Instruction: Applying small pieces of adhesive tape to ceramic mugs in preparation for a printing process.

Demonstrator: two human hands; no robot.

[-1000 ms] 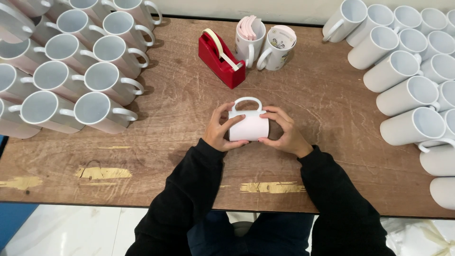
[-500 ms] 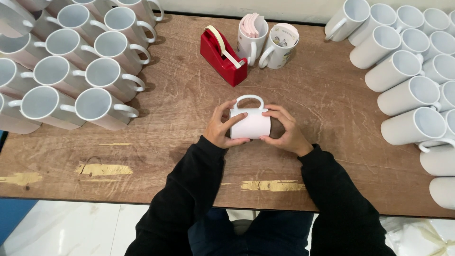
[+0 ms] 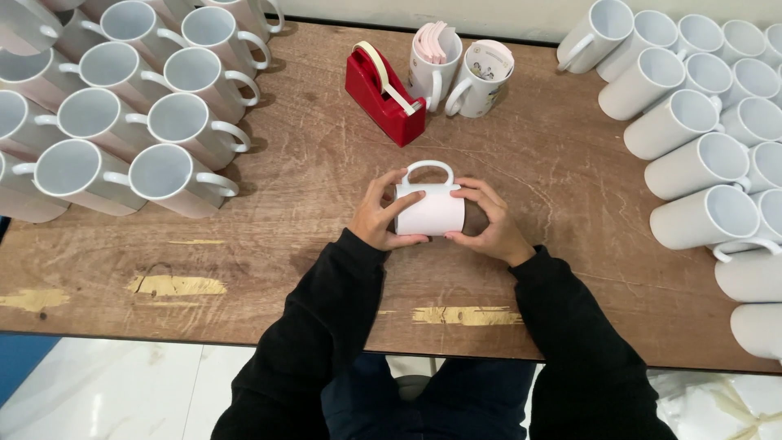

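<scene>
A white mug (image 3: pixel 430 208) lies on its side on the wooden table (image 3: pixel 309 244), its handle pointing away from me. A sheet of white paper is wrapped around its body. My left hand (image 3: pixel 380 216) grips the mug's left end and my right hand (image 3: pixel 487 220) grips its right end, fingers pressing on the wrap. A red tape dispenser (image 3: pixel 383 96) stands just beyond the mug, to the upper left.
Several white mugs (image 3: pixel 163 122) lie in rows at the left, and several more mugs (image 3: pixel 700 122) crowd the right side. Two mugs (image 3: pixel 460 73) behind the dispenser hold folded sheets. The table's front edge runs below my forearms.
Both hands stay on the mug; my fingers have shifted slightly on the wrap. The view has tilted a little, nothing else has moved.
</scene>
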